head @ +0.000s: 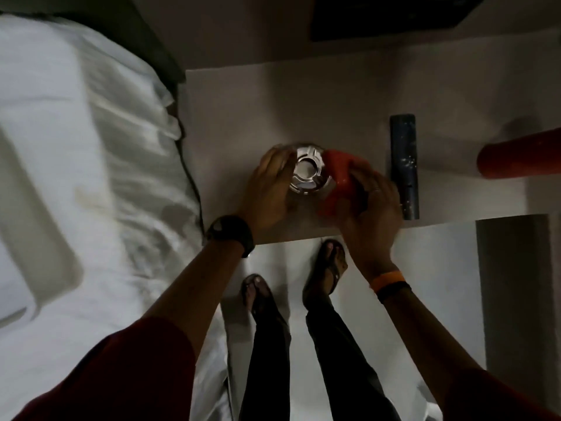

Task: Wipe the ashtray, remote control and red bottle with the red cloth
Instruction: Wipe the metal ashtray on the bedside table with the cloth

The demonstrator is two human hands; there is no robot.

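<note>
A shiny metal ashtray [308,171] sits near the front edge of a white bedside table [243,117]. My left hand [268,189] grips its left side. My right hand [372,205] holds the bunched red cloth [338,177] pressed against the ashtray's right rim. A dark remote control [404,165] lies lengthwise to the right of my right hand. The red bottle [519,156] lies on its side at the table's far right, partly cut off by the frame edge.
A bed with white sheets and a pillow [82,141] fills the left side, touching the table. My feet in sandals [328,268] stand on the pale floor below the table's edge. A dark panel [391,16] is on the wall behind.
</note>
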